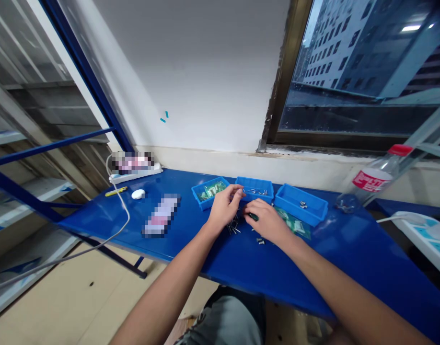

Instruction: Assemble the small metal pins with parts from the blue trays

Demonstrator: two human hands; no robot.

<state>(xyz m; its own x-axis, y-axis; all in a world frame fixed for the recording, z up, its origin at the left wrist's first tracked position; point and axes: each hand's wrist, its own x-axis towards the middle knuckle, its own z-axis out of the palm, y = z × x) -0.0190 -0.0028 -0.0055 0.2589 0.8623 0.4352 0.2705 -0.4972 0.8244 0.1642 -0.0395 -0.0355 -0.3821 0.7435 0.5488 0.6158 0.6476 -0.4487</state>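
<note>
My left hand [224,207] hovers over a small pile of metal pins [233,227] on the blue table [169,244], fingers curled and pinched near the middle blue tray [255,184]. My right hand [266,221] rests beside it with fingers closed on a small dark green part [254,216]. A few loose metal pieces [260,241] lie just below the right hand. Green circuit boards [295,225] lie flat to the right of that hand. What the left fingers pinch is too small to name.
Three blue trays stand in a row: the left one [210,191] holds green boards, the right one [306,203] a few metal bits. A plastic bottle [371,179] lies at the right. A white power strip [135,175], cable [119,211], yellow pen [115,191] and white oval object [138,194] sit at left.
</note>
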